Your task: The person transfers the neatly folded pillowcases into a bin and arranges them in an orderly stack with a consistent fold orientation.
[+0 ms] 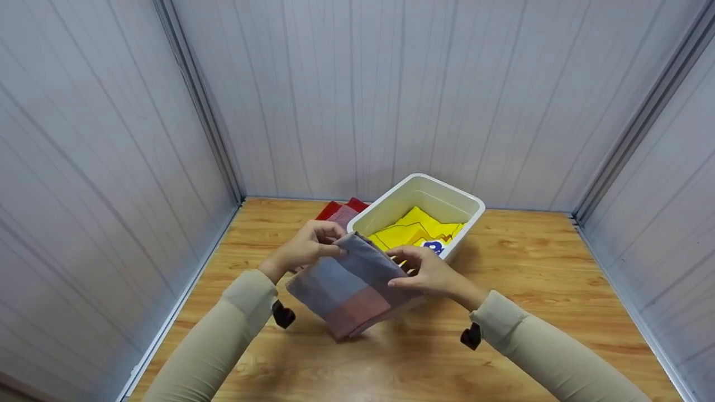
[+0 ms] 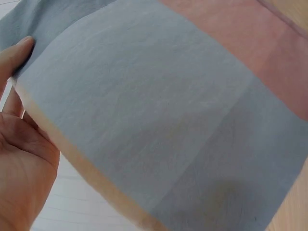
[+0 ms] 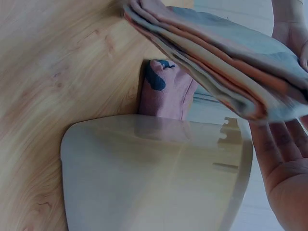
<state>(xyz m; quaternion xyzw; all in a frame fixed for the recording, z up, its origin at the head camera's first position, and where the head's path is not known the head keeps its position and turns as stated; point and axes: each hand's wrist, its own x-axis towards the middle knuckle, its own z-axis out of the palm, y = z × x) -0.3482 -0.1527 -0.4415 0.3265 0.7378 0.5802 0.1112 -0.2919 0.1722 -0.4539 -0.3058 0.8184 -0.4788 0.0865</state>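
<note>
A folded checked cloth [image 1: 338, 279] in grey, blue and dusty pink is held up in front of the white bin [image 1: 477, 207]. My left hand [image 1: 306, 245] pinches its upper left corner, thumb on the near face. At the right edge, my right hand [image 1: 430, 271] grips the cloth between thumb and fingers. The left wrist view shows the left thumb [image 2: 19, 53] lying on the grey fabric [image 2: 134, 82]. Several stacked layers of the cloth [image 3: 216, 62] show edge-on in the right wrist view, with the right fingers [image 3: 284, 139] behind them.
Yellow fabric [image 1: 410, 226] with a blue-and-white mark lies inside the bin. Left of the bin, red and pink folded cloth [image 1: 342, 213] rests on the wooden table [image 1: 536, 312]. Pale panel walls [image 1: 357, 100] enclose the back and both sides.
</note>
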